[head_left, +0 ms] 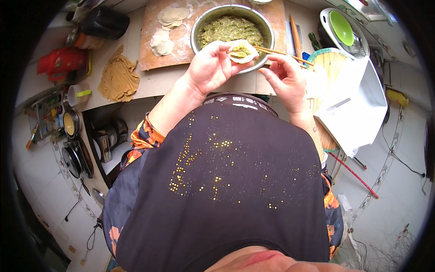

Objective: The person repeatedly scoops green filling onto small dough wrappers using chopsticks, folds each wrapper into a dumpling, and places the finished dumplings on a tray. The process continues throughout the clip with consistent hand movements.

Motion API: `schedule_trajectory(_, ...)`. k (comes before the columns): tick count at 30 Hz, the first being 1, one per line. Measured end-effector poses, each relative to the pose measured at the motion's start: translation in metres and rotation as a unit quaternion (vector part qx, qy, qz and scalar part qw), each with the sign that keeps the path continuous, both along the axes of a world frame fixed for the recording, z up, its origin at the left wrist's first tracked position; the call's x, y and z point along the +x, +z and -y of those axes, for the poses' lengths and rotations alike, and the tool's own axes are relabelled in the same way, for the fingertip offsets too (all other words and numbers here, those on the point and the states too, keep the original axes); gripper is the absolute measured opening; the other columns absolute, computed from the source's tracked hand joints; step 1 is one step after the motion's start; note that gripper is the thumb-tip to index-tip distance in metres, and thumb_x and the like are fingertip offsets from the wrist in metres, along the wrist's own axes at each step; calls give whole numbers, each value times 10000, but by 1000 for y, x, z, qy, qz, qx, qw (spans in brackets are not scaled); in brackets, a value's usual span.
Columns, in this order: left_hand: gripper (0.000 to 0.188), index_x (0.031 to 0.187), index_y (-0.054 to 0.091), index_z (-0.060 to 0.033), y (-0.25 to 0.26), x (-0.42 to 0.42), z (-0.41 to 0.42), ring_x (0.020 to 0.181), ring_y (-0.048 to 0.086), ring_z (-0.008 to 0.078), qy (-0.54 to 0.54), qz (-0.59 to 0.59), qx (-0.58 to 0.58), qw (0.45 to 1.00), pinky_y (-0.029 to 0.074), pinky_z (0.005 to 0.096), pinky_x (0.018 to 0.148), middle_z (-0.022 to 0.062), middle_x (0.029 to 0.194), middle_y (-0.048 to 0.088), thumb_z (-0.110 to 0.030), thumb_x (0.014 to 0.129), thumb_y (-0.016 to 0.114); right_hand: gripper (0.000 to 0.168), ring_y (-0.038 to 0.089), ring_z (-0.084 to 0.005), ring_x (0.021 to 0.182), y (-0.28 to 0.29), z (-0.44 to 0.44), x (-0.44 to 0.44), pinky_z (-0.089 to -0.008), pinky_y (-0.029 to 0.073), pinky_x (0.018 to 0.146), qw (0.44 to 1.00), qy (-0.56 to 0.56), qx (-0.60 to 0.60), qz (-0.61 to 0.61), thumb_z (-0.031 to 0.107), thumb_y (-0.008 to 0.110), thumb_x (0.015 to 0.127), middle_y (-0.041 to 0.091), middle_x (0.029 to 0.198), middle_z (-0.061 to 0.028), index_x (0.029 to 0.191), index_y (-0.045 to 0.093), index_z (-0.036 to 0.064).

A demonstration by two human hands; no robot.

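In my left hand [210, 66] lies a round dough wrapper [242, 60], cupped on the fingers, with a mound of greenish filling [240, 51] at its centre. My right hand [289, 80] grips a pair of wooden chopsticks [299, 60] just to the right, their tips pointing left towards the wrapper. Behind both hands stands a metal basin [271, 32] of chopped green filling [234, 29], partly covered by the left hand. It rests on a floured wooden board [149, 20]. On the board's left side are two piles of wrappers, one spread out [173, 15] and one bunched [161, 44].
Right of the board lies a wooden rolling pin [295, 37]. A white box [363, 105] sits over a round, green-edged wooden surface [326, 63]. A green bowl [341, 28] is farther back. To the left are a tan cloth [120, 78] and a black container [107, 22].
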State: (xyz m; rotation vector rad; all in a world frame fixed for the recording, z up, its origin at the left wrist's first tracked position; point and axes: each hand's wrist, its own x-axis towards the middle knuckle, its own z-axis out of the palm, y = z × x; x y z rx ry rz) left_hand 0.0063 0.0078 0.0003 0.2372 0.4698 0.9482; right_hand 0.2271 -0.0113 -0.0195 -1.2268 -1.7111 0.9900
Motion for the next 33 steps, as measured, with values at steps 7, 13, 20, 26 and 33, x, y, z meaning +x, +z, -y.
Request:
schedule_trajectory(7,547,1355,419,46,25,14,14,1221,526,188,-101,-102,136,980,405,335,1084,131,1306,536,-99,861,605,281,608,-138,729,25,-10,-5,-271,488,623,985,65,157,36,43,754,783,611,831,-44,1051,676,77)
schedule_trajectory(13,495,1377,441,-3,9,29,21,1120,554,105,-59,-249,241,936,442,245,1001,67,1239,581,-20,913,614,102,628,-80,766,24,1,-12,-204,514,703,959,0,-134,-250,62,715,861,678,864,-51,914,651,2)
schedule_trajectory(20,397,1336,505,7,7,30,26,1048,609,132,-58,-302,248,919,502,279,938,81,1173,632,-116,966,581,137,627,-83,745,31,8,-13,-210,511,698,942,-20,-187,-277,93,711,871,679,830,-47,943,640,1)
schedule_trajectory(26,331,1271,545,28,7,30,27,1035,636,166,-48,-247,204,946,520,310,931,107,1155,644,-165,1004,509,225,590,-75,812,29,12,-9,-210,484,751,941,-74,-168,-286,108,720,871,640,905,-33,1032,603,3)
schedule_trajectory(33,352,1236,544,35,9,21,23,921,656,145,-57,-189,145,970,546,301,862,125,1141,647,-223,1021,439,428,577,-97,887,33,21,-2,-216,475,793,923,-7,-266,-278,115,748,839,604,1010,-47,1205,567,-14)
